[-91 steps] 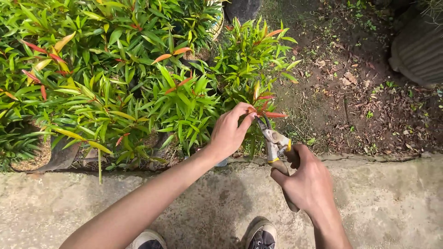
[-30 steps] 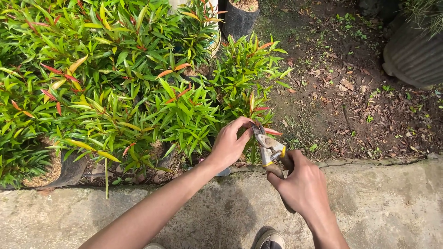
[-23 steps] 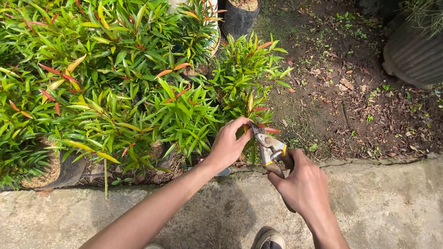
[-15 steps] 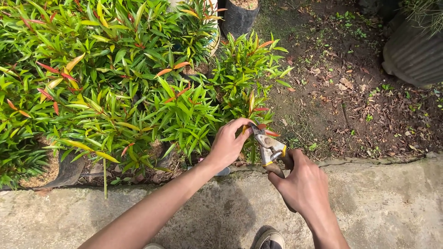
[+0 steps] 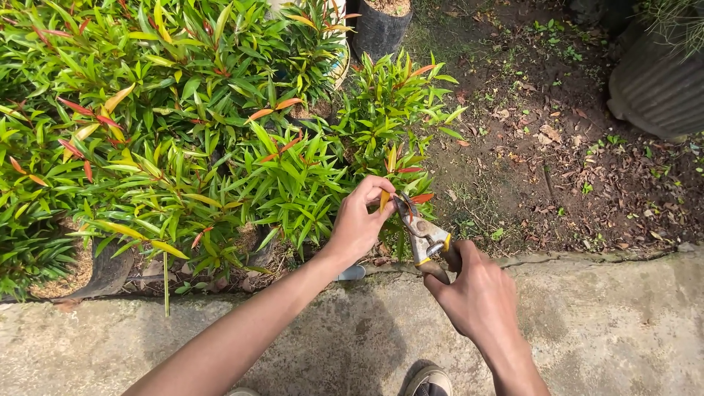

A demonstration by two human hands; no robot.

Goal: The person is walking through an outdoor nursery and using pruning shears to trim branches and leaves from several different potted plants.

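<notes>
1. A concrete path [image 5: 631,330] runs across the near part of the scene; beyond it lies bare soil [image 5: 557,147] scattered with dry leaves.
2. A mass of green shrubs [image 5: 169,110] with red and yellow leaf tips fills the far left, some standing in dark grow bags [image 5: 103,268].
3. A ribbed grey pot [image 5: 660,81] sits at the far right, well apart from the hands.
4. The left hand [image 5: 359,220] reaches from the near left into the small shrub [image 5: 389,110] at the path's edge. Its fingers [image 5: 383,185] are curled together, pinching a shoot with yellow and red leaves [image 5: 400,172].
5. The right hand [image 5: 477,297] is wrapped tight around the handles of the pruning shears [image 5: 424,236], fingers closed about them.
6. The shears' blades [image 5: 405,205] point far-left and sit just beside the left fingertips at the pinched shoot; whether they are fully shut cannot be told.
7. A shoe tip [image 5: 433,381] shows at the near edge.
</notes>
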